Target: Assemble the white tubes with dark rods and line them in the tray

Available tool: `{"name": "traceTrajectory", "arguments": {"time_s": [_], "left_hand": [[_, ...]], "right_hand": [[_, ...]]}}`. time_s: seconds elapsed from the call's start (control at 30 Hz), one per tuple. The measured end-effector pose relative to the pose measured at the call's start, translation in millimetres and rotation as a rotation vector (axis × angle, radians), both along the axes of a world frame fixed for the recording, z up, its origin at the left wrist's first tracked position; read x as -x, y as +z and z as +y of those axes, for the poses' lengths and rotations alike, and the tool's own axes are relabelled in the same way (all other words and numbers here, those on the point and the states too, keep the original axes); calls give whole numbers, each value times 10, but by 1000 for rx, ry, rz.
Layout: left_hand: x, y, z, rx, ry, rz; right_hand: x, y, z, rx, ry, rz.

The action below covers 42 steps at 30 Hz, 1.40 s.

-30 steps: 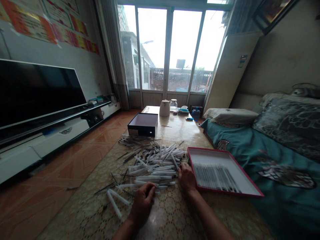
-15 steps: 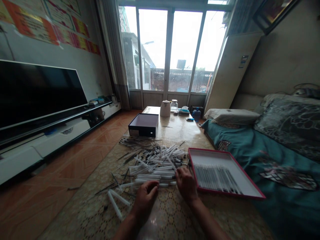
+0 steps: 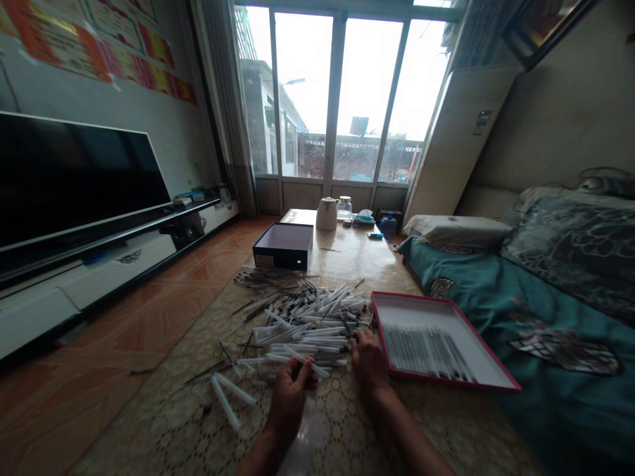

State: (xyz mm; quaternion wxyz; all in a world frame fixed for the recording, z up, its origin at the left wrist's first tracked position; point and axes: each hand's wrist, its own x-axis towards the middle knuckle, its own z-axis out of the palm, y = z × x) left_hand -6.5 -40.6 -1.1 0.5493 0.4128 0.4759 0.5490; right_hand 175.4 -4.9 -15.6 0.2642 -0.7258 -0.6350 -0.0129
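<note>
My left hand [image 3: 292,390] pinches a white pen barrel [image 3: 321,371] between thumb and fingers, just above the near edge of the pile. At the pile's right side my right hand [image 3: 368,360] has its fingers curled together near some dark pieces; what they hold, if anything, I cannot make out. White pen barrels [image 3: 330,304] lie heaped in front of both hands, mixed with thin dark refills [image 3: 243,307] and small black caps. Right of my right hand, a shallow red-rimmed box lid [image 3: 449,380] contains a row of assembled-looking pens [image 3: 429,350].
A dark open box [image 3: 280,261] stands behind the pile. Farther back on the patterned table [image 3: 317,436] are a kettle [image 3: 326,215], a glass jar [image 3: 344,208] and a tissue pack [image 3: 364,217]. Two loose barrels [image 3: 225,400] lie at left. A sofa [image 3: 476,297] borders the right.
My left hand has lifted slightly and now has a white pen barrel tilted in its fingers. My right hand stays by the pile, its fingers slightly shifted.
</note>
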Motion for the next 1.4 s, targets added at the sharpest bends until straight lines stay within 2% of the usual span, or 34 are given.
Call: {"name": "traceTrajectory", "arguments": {"time_s": [0.17,0.37,0.57,0.67,0.73,0.87,1.0,1.23,1.33,1.4], "left_hand": [[22,16,-35,-47,-3,14],[36,-57,-21,-39,12,-59],[65,-33,-30,-50,-20,-93],[89,-30,-38,-46,-62,-148],[110,-39,-38,-35,-90,-215],[167,-49,-24,-1,-49,-353],[222,-37,-4,37,54,-438],[238,-15,6,60,69,-540],[221,-16,1,60,52,-549],[209,-21,-2,57,34,-548]], "right_hand": [[-118,25,215,64,-48,-22],[-66,42,224,94,-50,-18],[-19,184,215,72,-58,14],[-24,229,92,45,2,40],[-17,208,-65,4,108,109],[36,89,-465,-191,326,360],[102,16,-759,-290,353,424],[128,90,-859,-265,403,422],[148,143,-825,-242,359,543],[180,178,-783,-181,323,721]]}}
